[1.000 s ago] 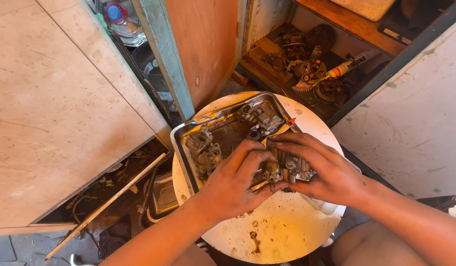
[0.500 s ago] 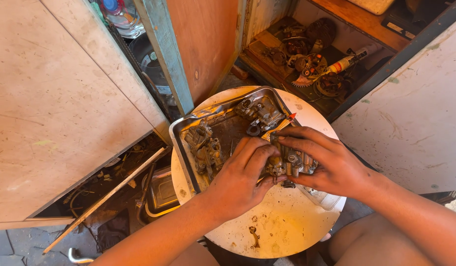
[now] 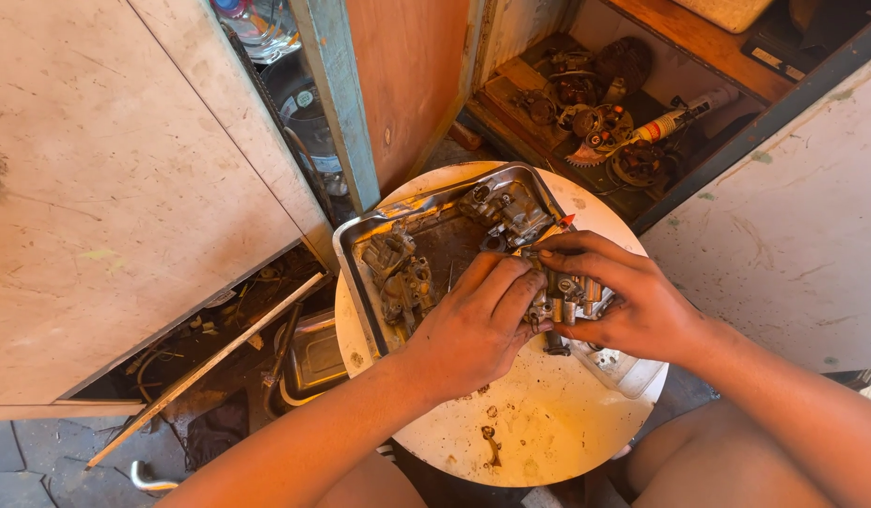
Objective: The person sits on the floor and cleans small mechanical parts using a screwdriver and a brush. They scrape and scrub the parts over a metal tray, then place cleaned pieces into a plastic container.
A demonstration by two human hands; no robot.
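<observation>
1. Right over the round, stained white surface [image 3: 539, 433], both hands clasp a small grimy metal carburettor part [image 3: 565, 299].
2. Left hand [image 3: 473, 325]: its grip is pressed together on the part's near side, fingers curled over it.
3. Right hand [image 3: 633, 301]: its grip pinches the same part from the far side.
4. Just beside the part sits a dented rectangular steel tray [image 3: 353, 273], holding more greasy metal engine pieces [image 3: 403, 273].
5. Beyond the tray, an open wooden cabinet [image 3: 605, 113] holds gears.
</observation>
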